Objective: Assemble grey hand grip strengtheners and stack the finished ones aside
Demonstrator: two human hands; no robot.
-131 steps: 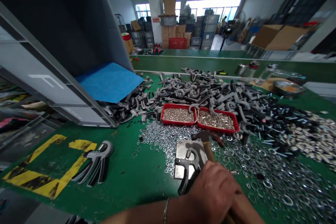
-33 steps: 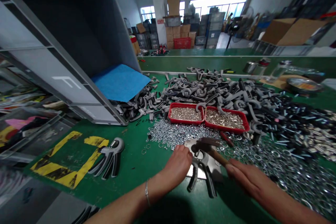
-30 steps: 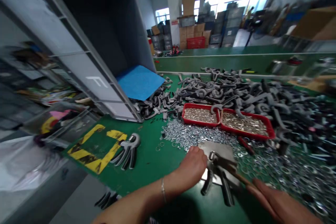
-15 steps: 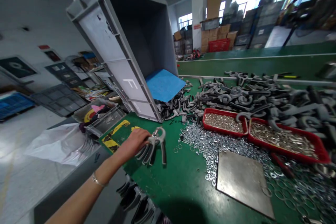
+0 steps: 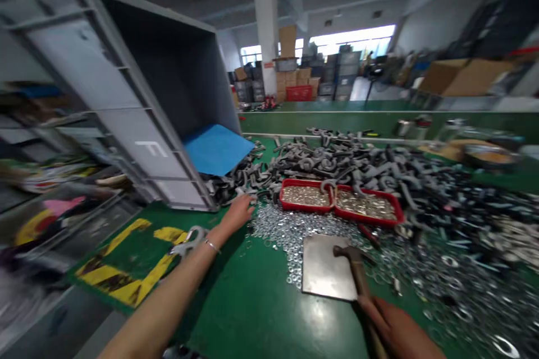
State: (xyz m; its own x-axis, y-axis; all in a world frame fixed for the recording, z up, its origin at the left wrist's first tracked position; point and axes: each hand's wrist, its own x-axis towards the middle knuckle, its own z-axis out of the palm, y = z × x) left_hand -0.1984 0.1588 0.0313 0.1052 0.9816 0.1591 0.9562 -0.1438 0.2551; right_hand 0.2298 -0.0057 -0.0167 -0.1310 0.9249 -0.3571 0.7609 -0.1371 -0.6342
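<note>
My left hand point(image 5: 238, 213) reaches to the near edge of a pile of grey curved metal parts with dark handles point(image 5: 320, 160). Its fingers are bent, small and blurred at the parts, so a grip cannot be made out. Under my left forearm lie grey ring-headed parts point(image 5: 189, 241), partly hidden. My right hand point(image 5: 391, 325) is closed around the handle of a hammer point(image 5: 359, 269). The hammer's head is over a square metal plate point(image 5: 326, 269) on the green table point(image 5: 252, 303). Loose silver washers point(image 5: 278, 230) are scattered beside the plate.
Two red trays point(image 5: 306, 209) of small metal pieces stand behind the plate. A tilted grey crate point(image 5: 155, 146) with a blue sheet point(image 5: 219, 150) at its mouth rises at left. Yellow-black tape point(image 5: 126, 289) marks the left table corner. Dark parts and rings cover the right side.
The view has swung right. My left hand has left the grey ring-headed parts and moved to the pile by the crate. My right hand has come into view with the hammer.
</note>
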